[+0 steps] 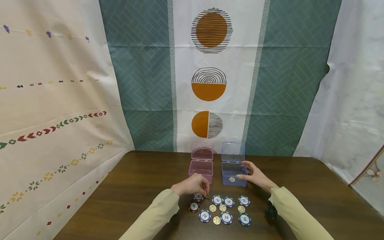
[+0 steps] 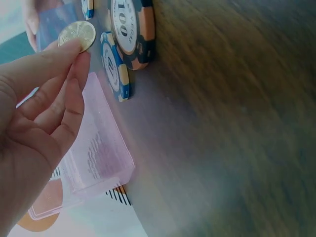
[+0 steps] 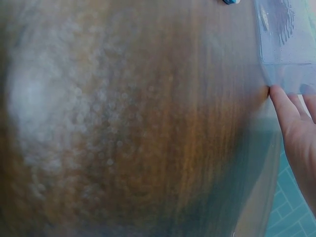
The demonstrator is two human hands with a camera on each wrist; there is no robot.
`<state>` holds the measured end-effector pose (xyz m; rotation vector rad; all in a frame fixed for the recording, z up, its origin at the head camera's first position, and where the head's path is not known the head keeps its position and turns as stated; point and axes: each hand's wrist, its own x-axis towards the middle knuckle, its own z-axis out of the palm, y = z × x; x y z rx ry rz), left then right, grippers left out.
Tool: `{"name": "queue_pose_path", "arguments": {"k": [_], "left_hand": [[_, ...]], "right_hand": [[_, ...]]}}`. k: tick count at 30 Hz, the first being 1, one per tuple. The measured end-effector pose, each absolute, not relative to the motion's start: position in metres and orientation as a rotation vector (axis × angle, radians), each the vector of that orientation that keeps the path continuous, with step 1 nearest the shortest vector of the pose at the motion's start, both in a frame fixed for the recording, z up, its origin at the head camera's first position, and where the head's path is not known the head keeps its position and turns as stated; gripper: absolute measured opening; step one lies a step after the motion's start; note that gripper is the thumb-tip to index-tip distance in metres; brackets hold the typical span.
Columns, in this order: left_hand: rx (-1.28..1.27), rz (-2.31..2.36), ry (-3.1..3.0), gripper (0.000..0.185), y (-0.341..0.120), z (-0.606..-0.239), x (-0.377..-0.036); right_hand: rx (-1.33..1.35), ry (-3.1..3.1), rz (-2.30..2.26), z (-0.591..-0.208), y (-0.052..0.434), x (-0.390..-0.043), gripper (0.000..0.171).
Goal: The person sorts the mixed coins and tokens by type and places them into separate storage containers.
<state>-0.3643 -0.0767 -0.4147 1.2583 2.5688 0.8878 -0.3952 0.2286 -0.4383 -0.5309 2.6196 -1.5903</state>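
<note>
Between thumb and fingertips, my left hand [image 1: 193, 185] pinches a gold coin [image 2: 78, 33], held over the dark poker chips [image 1: 194, 207] and in front of the open pink plastic box [image 1: 200, 166]. My right hand [image 1: 255, 175] grips the right side of an open blue plastic box [image 1: 226, 182], thumb toward its front and fingers toward the back. Through that box's front wall a single coin [image 1: 232, 179] shows. In the right wrist view, fingertips [image 3: 274, 90] meet the blue box's corner.
Blue-edged poker chips [image 1: 205, 216] and several gold coins [image 1: 216, 220] lie spread on the brown wooden table [image 1: 144, 186] before the boxes. Both lids stand raised near a patterned cloth [image 1: 144, 83] hanging behind the table. A white cloth [image 1: 60, 133] hangs at the left.
</note>
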Motion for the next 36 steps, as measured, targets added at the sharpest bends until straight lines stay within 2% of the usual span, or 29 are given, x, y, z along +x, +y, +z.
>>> {"name": "queue_pose_path", "arguments": {"k": [11, 36], "left_hand": [[1.14, 1.194, 2.56, 0.008, -0.075, -0.408, -0.365], [0.916, 1.604, 2.605, 0.007, -0.062, -0.4, -0.371]], "right_hand": [[-0.543, 2.578, -1.635, -0.438, 0.229, -0.394, 0.075], [-0.524, 2.595, -1.618, -0.437, 0.229, -0.394, 0.076]]}}
